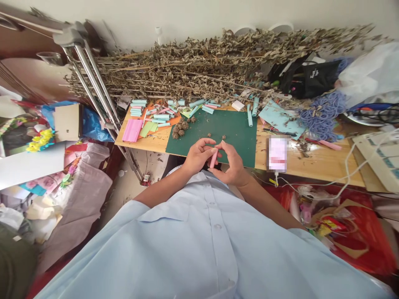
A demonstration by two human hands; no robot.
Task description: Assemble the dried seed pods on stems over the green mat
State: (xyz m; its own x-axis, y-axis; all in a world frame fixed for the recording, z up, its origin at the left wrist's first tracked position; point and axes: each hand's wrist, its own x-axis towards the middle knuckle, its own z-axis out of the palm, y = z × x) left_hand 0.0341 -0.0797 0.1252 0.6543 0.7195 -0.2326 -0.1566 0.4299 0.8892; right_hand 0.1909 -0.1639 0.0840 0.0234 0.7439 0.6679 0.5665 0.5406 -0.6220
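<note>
- At the near edge of the green mat (238, 124), both hands close together, a slim pink roll (213, 159) between them.
- Left hand (199, 157): thumb and fingers pinched on the roll's upper end.
- Right hand (231, 167): curved about the roll's other side, index fingertip near its upper end, thumb near its lower end; cannot tell whether it grips.
- Roll tilted slightly, lower end toward the light blue shirt (199, 224).
- On mat, left part: cluster of brown clumps (179, 129); two small brown bits just beyond the hands.
- Left of mat: pink sheet (132, 130), light blue rolls (136, 112).
- Behind: long heap of dried stalks (187, 66).
- Right of mat: phone (277, 154), screen blurred, cable attached.
</note>
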